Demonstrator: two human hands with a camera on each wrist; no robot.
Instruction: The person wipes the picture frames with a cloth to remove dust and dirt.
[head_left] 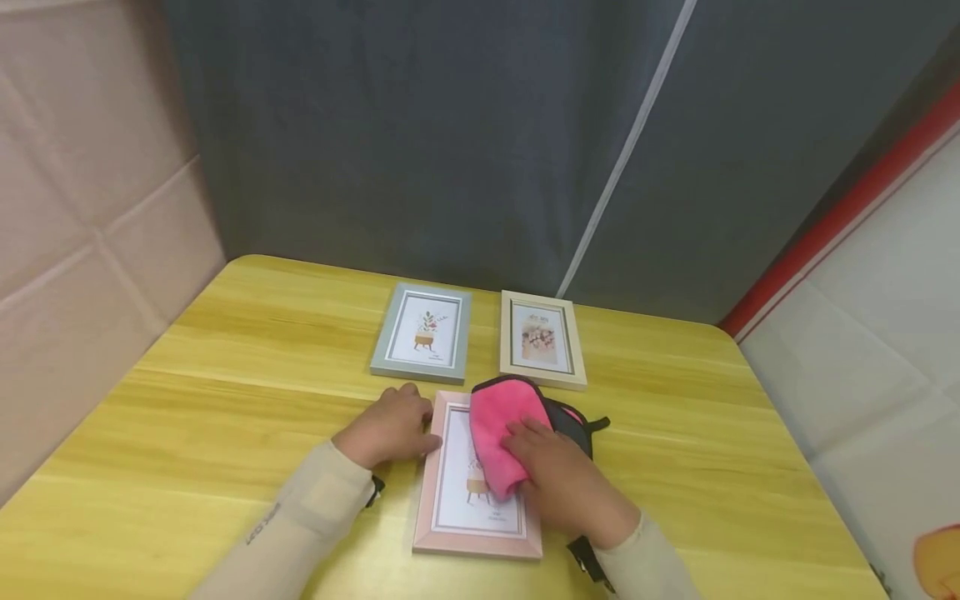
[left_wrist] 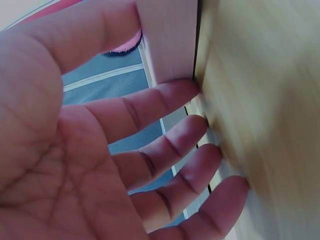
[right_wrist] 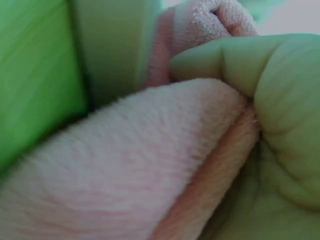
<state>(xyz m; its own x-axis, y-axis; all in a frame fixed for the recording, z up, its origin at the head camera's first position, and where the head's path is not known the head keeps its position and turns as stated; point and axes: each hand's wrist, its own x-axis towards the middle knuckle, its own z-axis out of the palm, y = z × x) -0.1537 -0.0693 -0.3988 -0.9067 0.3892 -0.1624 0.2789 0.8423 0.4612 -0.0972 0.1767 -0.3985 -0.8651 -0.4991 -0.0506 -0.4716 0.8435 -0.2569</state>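
Note:
A pink picture frame (head_left: 477,546) with a plant print lies face up near the table's front. My left hand (head_left: 390,425) holds its left edge near the upper corner; in the left wrist view, thumb and forefinger touch the pink frame (left_wrist: 170,45), while the other fingers rest curved against the wooden tabletop (left_wrist: 270,100). On the frame's right half lies a bright pink cloth (head_left: 502,425) with dark grey edging and backing. My right hand (head_left: 562,475) grips that cloth against the glass. In the right wrist view the folded, fluffy cloth (right_wrist: 115,160) bunches between thumb and palm; the fingertips are hidden.
Behind, a grey-blue picture frame (head_left: 381,350) and a cream picture frame (head_left: 542,377) lie face up. A dark grey curtain (head_left: 420,150) with a pale stripe hangs at the table's back edge. Pale walls flank both sides; a red strip (head_left: 840,217) borders the right one.

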